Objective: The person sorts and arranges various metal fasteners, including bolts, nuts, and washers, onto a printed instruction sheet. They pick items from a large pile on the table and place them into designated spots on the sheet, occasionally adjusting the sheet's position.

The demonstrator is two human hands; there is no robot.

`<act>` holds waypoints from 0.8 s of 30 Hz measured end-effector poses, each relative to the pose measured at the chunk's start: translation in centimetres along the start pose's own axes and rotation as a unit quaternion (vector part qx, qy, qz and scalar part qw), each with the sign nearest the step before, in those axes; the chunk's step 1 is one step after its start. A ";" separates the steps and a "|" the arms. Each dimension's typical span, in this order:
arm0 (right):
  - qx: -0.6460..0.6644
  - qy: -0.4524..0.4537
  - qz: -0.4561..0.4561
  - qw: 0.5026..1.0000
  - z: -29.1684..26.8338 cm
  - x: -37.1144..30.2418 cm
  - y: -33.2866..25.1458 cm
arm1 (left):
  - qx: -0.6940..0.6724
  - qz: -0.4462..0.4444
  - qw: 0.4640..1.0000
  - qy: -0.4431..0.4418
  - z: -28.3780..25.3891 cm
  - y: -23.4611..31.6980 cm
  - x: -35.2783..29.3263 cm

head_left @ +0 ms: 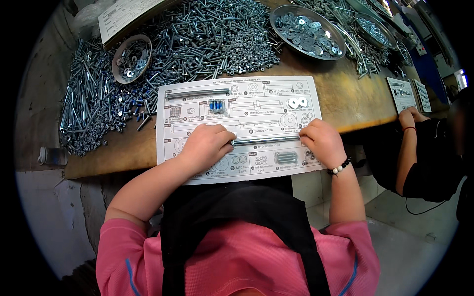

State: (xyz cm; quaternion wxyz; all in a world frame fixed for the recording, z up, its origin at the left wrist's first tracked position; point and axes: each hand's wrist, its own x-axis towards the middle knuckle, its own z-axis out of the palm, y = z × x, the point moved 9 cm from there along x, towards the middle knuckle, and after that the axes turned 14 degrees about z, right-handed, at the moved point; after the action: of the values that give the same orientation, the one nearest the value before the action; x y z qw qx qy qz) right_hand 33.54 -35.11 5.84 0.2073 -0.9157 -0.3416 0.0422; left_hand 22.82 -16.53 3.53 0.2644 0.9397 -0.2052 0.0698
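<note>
A printed hardware card [242, 123] lies at the near edge of the table, with outlines of parts on it. Across its lower middle runs a long metal bolt [266, 141]. My left hand [210, 144] pinches the bolt's left end, and my right hand [323, 143] has fingers closed at its right end. Another long bolt [197, 93] rests along the card's upper left. Below that one sit short blue-tipped bolts [217, 106] in clear wrap. Two white washers [297, 102] are at the upper right, and a clear pack of screws [286, 157] is low on the card.
Loose bolts and nuts [197, 44] are heaped behind the card. A small bowl [115, 64] and a large metal pan [340, 52] hold washers. A stack of cards [106, 29] lies at the far left. To the right, another person's hands [410, 118] are at a similar card [401, 93].
</note>
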 end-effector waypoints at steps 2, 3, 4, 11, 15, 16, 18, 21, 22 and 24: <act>-0.012 -0.004 0.010 1.000 0.5 0.1 0.0 | 0.005 -0.018 1.000 -0.004 0.0 -0.3 -0.2; -0.024 -0.005 0.020 1.000 0.5 0.1 0.1 | -0.001 -0.017 1.000 -0.013 0.3 -0.1 -0.1; -0.034 -0.006 0.024 0.999 0.6 0.2 -0.1 | -0.003 -0.019 1.000 -0.021 0.4 -0.1 0.0; 0.017 0.007 0.016 1.000 -0.5 0.7 -1.4 | -0.038 -0.048 0.997 0.056 -2.8 -0.5 -1.4; 0.073 -0.029 0.024 0.997 -0.2 1.8 -3.4 | -0.002 -0.135 0.967 0.216 -7.4 -3.9 -6.0; 0.078 -0.034 0.012 0.996 0.0 2.0 -4.0 | 0.019 -0.165 0.954 0.251 -8.3 -5.3 -8.0; 0.089 -0.042 -0.010 0.995 0.3 2.5 -5.2 | 0.120 -0.201 0.925 0.299 -10.1 -7.6 -12.2; 0.090 -0.050 -0.025 0.994 0.7 3.2 -6.8 | 0.223 -0.289 0.867 0.340 -13.1 -11.7 -19.5; 0.095 -0.052 -0.026 0.994 0.8 3.4 -7.2 | 0.283 -0.322 0.833 0.348 -14.0 -13.0 -22.4; 0.106 -0.057 -0.030 0.992 1.1 3.7 -7.9 | 0.358 -0.395 0.778 0.332 -15.7 -15.2 -27.4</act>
State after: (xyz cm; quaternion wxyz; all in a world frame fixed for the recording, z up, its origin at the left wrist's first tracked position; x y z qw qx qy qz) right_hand 31.27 -26.96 8.30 0.2845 -0.8741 -0.3737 0.1239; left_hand 4.03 13.05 3.19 -0.0350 0.8838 0.3242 0.3354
